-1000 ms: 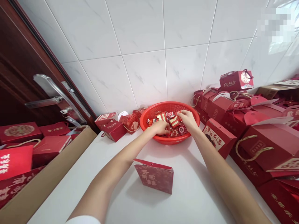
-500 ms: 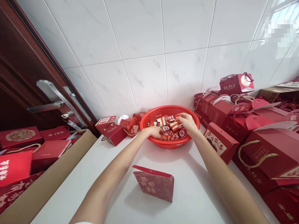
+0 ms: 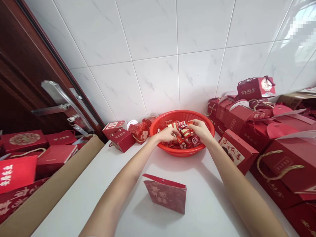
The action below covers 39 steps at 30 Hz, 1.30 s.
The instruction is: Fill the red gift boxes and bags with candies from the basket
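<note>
The left hand (image 3: pixel 169 134) is dipping into the red basket (image 3: pixel 182 152), its fingers curling down among the wrapped sweets (image 3: pixel 187 133); its fingertips are partly disappearing into the red wrappers, so I cannot tell whether it is gripping one. The right hand (image 3: pixel 199 129) is bending in over the basket's right side, thumb and fingers drawing close around a small red wrapper, but its own fingers are covering the contact and a firm hold cannot be made out. Both hands are hiding some of the sweets, and the heaped wrappers are blurring into each other. Both forearms are running out of view at the bottom edge. The stacked gift boxes (image 3: pixel 281 161) are being cut off at the right edge, and the cardboard carton (image 3: pixel 61 174) at the left.

The small red box (image 3: pixel 168 197) is standing upright on the tabletop (image 3: pixel 207 204), between the forearms and nearer the person than the basket. Its broad printed face is pointing toward the person; its long axis is running left to right, with the right end slanting nearer. A strip with a hole is showing along its top, while its inside is staying hidden. The basket is sitting near the tiled wall (image 3: pixel 158 79), its longer spread running left to right.
</note>
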{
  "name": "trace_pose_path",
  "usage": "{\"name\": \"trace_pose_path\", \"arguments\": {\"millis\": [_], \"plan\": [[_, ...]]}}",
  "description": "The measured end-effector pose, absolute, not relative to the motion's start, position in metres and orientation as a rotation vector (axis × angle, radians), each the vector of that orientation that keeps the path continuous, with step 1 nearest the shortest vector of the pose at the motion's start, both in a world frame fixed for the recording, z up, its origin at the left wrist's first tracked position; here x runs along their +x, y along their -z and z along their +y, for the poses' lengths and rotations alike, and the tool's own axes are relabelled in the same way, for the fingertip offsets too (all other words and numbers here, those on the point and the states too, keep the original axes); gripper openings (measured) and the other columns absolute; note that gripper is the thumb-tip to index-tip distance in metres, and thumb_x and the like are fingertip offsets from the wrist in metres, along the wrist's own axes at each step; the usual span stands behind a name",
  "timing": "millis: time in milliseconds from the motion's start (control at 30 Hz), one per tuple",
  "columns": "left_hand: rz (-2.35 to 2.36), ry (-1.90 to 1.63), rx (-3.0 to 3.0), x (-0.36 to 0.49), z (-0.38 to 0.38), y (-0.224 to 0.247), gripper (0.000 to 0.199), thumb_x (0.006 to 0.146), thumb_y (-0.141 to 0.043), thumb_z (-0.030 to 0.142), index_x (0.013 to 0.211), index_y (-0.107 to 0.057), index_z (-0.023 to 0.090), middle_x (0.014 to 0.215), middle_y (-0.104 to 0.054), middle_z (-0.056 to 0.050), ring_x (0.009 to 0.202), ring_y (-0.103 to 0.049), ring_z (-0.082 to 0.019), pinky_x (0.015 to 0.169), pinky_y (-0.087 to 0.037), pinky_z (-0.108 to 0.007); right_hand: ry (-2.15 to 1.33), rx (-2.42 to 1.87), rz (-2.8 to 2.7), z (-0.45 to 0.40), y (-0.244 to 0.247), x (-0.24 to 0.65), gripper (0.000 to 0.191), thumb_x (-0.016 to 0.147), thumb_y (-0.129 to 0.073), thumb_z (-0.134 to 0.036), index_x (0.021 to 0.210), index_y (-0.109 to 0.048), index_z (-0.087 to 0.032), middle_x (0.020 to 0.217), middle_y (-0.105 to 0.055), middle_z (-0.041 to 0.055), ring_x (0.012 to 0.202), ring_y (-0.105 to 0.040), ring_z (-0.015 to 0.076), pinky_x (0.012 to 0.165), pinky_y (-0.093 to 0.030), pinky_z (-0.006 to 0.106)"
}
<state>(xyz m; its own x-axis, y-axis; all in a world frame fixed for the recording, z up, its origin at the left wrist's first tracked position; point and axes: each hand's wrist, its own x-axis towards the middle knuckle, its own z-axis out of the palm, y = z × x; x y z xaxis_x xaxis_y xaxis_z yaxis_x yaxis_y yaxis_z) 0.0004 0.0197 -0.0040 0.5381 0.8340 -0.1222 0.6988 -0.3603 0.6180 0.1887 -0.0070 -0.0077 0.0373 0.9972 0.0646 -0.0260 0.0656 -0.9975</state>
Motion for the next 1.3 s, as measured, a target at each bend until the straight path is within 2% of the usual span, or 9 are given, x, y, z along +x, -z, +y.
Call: {"name": "trace_pose_path", "arguments": {"millis": [233,367,500,600,767,933,1033,1167,1300], "plan": [[1.218,-0.042,2.246,0.004,0.017,0.005,0.019,0.08,-0.063,0.024,0.089,-0.078,0.017,0.078,-0.074,-0.001,0.069,-0.063,-0.014,0.061,-0.045,-0.021,-1.126,-1.187,-1.196,-0.011,0.005,0.188,0.01,0.07,-0.059,-0.01,0.071,-0.052,-0.017,0.068,-0.06,-0.0002,0.055,-0.055,0.0082,0.043,-0.044,0.015],[1.132,-0.117,2.259,0.007,0.017,0.006,0.027,0.077,-0.067,0.018,0.102,-0.077,0.02,0.097,-0.077,-0.002,0.084,-0.067,-0.016,0.075,-0.049,-0.022,-1.12,-1.179,-1.215,-0.01,0.005,0.188,0.009,0.07,-0.06,-0.012,0.071,-0.052,-0.017,0.068,-0.061,-0.0004,0.054,-0.055,0.0086,0.043,-0.044,0.017],[1.112,-0.131,2.199,0.007,0.019,0.006,0.025,0.072,-0.067,0.012,0.092,-0.079,0.018,0.089,-0.078,-0.002,0.081,-0.069,-0.018,0.075,-0.052,-0.025,-1.139,-1.16,-1.195,-0.008,0.008,0.188,0.008,0.068,-0.06,-0.013,0.074,-0.055,-0.017,0.071,-0.064,0.0013,0.056,-0.058,0.0108,0.046,-0.048,0.019],[1.109,-0.423,2.167,0.005,0.02,0.007,0.023,0.067,-0.065,0.008,0.083,-0.079,0.017,0.085,-0.078,-0.002,0.085,-0.07,-0.02,0.08,-0.054,-0.027,-1.148,-1.121,-1.199,-0.008,0.009,0.188,0.005,0.07,-0.06,-0.015,0.073,-0.056,-0.016,0.073,-0.066,0.003,0.057,-0.059,0.0111,0.047,-0.049,0.02],[1.054,-1.089,1.946,0.001,0.027,0.011,0.039,0.066,-0.062,0.007,0.103,-0.074,0.014,0.086,-0.075,-0.003,0.083,-0.068,-0.017,0.08,-0.054,-0.028,-1.159,-1.122,-1.161,-0.013,0.005,0.188,0.005,0.073,-0.059,-0.011,0.071,-0.058,-0.016,0.066,-0.064,0.0011,0.051,-0.058,0.0102,0.042,-0.046,0.018],[0.855,-1.184,1.894,-0.003,0.024,0.009,0.01,0.073,-0.065,0.021,0.079,-0.072,0.016,0.09,-0.074,-0.005,0.09,-0.068,-0.018,0.088,-0.053,-0.031,-1.309,-1.173,-1.152,-0.013,0.001,0.187,0.006,0.076,-0.061,-0.012,0.074,-0.059,-0.017,0.062,-0.063,0.0011,0.048,-0.059,0.0129,0.038,-0.044,0.02],[0.727,-1.217,1.931,-0.003,0.021,0.007,0.008,0.075,-0.065,0.023,0.074,-0.071,0.017,0.098,-0.073,-0.006,0.099,-0.066,-0.019,0.094,-0.051,-0.034,-1.37,-1.144,-1.157,-0.012,0.002,0.188,0.007,0.078,-0.068,-0.023,0.078,-0.065,-0.017,0.072,-0.067,0.0033,0.054,-0.061,0.0137,0.039,-0.048,0.022],[0.693,-1.166,1.948,-0.004,0.024,0.01,0.009,0.077,-0.066,0.023,0.076,-0.072,0.016,0.107,-0.072,-0.009,0.105,-0.065,-0.021,0.095,-0.05,-0.035,-1.475,-0.994,-1.19,-0.012,0.004,0.193,0.025,0.065,-0.083,-0.032,0.083,-0.073,-0.017,0.082,-0.069,0.0034,0.06,-0.06,0.0119,0.04,-0.049,0.02],[0.868,-1.008,2.031,-0.003,0.029,0.014,0.024,0.079,-0.064,0.016,0.1,-0.074,0.016,0.111,-0.073,-0.01,0.103,-0.067,-0.021,0.092,-0.053,-0.034,-1.482,-0.956,-1.162,-0.01,0.006,0.195,0.033,0.05,-0.089,-0.024,0.078,-0.072,-0.017,0.07,-0.068,0.0,0.051,-0.055,0.0089,0.035,-0.04,0.017]]}}
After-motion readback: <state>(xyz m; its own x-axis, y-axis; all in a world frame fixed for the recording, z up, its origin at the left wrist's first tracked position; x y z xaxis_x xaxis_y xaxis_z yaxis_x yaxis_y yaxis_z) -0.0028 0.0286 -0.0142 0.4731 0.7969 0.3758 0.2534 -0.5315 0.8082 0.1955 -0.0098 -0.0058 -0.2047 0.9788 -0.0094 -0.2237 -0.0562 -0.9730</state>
